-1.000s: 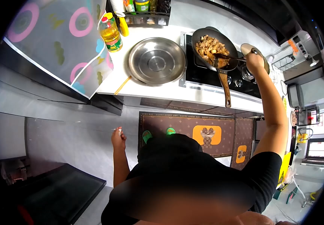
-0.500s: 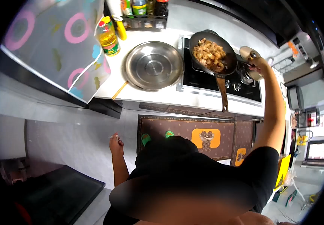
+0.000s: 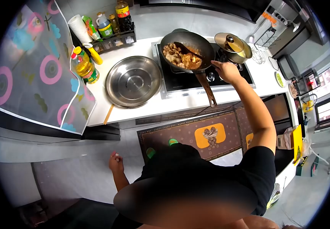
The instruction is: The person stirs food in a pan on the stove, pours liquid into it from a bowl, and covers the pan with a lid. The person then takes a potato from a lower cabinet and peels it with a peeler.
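A dark wok [image 3: 207, 47] with a wooden handle sits on the black stove [image 3: 180, 81]. Browned pieces of food [image 3: 180, 57] in sauce lie inside it. My right hand [image 3: 227, 71] is at the wok's right rim, fingers closed round the end of a dark spatula [image 3: 189, 50] whose blade rests in the food. Low over the floor at the left, my left hand [image 3: 116, 162] is curled, with a small pale thing at its fingers that I cannot make out. Left of the stove lies a wide steel pan or lid [image 3: 134, 81].
A lidded pot [image 3: 241, 57] stands right of the wok. Oil bottles [image 3: 84, 68], a yellow spray bottle [image 3: 93, 54] and a rack of condiments [image 3: 113, 42] are at the counter's left. Chopsticks [image 3: 108, 114] stick out over the front edge.
The view has shifted, so the counter things appear further left. The spatula has moved across the wok, its blade now further left in the food. My left hand stays low and curled.
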{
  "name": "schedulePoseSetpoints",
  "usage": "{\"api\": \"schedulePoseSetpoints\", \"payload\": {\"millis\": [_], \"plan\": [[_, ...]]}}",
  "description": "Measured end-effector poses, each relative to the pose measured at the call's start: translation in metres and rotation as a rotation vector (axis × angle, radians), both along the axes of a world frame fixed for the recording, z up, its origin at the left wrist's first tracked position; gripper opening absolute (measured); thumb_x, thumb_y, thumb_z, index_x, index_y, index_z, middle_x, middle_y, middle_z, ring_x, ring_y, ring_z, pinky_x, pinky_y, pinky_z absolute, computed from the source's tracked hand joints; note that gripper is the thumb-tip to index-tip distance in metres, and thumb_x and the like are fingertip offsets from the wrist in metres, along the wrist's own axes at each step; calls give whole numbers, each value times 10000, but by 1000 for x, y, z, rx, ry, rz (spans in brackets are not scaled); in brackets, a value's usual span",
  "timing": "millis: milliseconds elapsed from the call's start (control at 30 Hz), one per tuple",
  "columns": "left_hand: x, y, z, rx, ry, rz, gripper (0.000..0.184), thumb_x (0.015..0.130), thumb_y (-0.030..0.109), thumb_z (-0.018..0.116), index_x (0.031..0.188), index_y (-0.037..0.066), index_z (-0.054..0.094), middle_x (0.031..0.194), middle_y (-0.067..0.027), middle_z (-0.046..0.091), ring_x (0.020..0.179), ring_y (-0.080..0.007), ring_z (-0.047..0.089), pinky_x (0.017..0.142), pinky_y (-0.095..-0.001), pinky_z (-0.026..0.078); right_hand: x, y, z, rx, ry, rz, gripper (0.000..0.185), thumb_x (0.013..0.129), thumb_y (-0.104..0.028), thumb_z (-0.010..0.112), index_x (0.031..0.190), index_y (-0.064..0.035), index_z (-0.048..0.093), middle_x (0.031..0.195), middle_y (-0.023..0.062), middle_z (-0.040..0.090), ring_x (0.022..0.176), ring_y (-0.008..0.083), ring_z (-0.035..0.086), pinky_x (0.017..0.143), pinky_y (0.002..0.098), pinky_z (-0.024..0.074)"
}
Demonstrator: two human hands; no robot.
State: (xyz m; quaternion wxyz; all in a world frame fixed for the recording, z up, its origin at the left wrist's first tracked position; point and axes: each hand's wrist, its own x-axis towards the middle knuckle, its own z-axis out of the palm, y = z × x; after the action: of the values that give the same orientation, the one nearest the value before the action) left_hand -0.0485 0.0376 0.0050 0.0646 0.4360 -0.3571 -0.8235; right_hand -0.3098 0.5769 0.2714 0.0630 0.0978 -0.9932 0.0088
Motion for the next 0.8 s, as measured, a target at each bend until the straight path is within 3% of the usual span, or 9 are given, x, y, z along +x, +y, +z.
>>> {"api": "schedulePoseSetpoints", "payload": {"millis": [167, 300, 467, 700, 800], "plan": [[-13, 6, 2, 16, 51, -110, 255, 864, 82, 422, 1113, 44, 459, 689, 1, 444, 548, -84, 409, 516, -239, 368, 38, -25, 66, 189, -70, -131, 350, 786, -185, 546, 1136, -203, 566, 823, 134, 634, 772, 311, 608, 693, 417, 479], [-11, 10, 2, -22, -23, -101, 218, 886, 166, 440, 1090, 97, 477, 636, 15, 414, 503, -82, 373, 453, -231, 327, 30, -45, 97, 155, -77, 21, 301, 736, -159, 604, 1036, -163, 628, 854, 119, 636, 808, 299, 602, 725, 394, 476], [0, 8, 4, -21, -86, -69, 183, 886, 237, 489, 1034, 129, 478, 579, 26, 385, 445, -75, 337, 409, -229, 300, -23, -65, 61, 234, -114, 3, 277, 756, -134, 558, 1014, -185, 643, 855, 112, 644, 837, 283, 607, 746, 369, 480], [20, -2, 6, -16, -70, -4, 160, 884, 249, 504, 992, 133, 478, 579, 32, 384, 437, -70, 338, 395, -220, 290, -70, -80, 19, 301, -134, -249, 241, 783, -110, 468, 938, -54, 645, 960, 203, 614, 854, 339, 619, 739, 403, 502], [28, -2, 12, -9, -103, 44, 155, 885, 240, 501, 993, 132, 473, 583, 31, 386, 439, -71, 341, 399, -220, 292, -64, -74, 50, 352, -111, -294, 239, 792, -145, 485, 952, -68, 645, 971, 170, 624, 899, 317, 612, 750, 384, 497]]}}
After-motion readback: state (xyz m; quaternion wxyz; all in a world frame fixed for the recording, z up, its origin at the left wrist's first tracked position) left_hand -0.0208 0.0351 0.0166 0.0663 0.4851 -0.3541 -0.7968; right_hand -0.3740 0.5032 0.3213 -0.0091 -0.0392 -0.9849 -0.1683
